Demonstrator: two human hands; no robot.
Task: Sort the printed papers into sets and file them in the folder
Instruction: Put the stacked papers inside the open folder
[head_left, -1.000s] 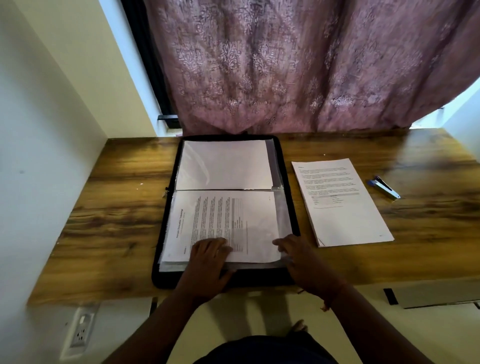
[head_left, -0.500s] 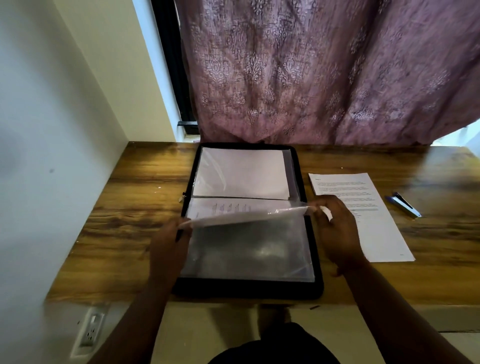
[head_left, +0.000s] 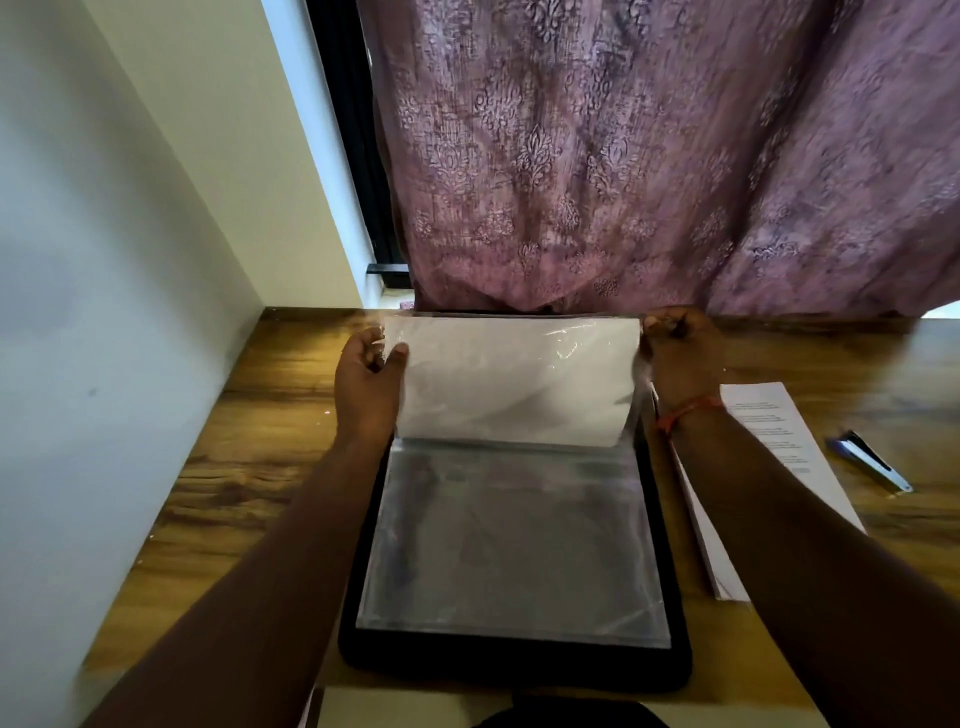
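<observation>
We see L hand (head_left: 370, 375) pinching the left edge of a filled plastic sleeve (head_left: 514, 384), R hand (head_left: 678, 351) gripping its right edge; the sleeve is raised between both hands over the open black folder (head_left: 519, 665) on the wood counter (head_left: 249, 457). An empty sleeve (head_left: 511, 540) lies flat below the hands. Printed papers (head_left: 769, 431) sit just right of the R wrist, stapler (head_left: 867, 460) beyond them.
</observation>
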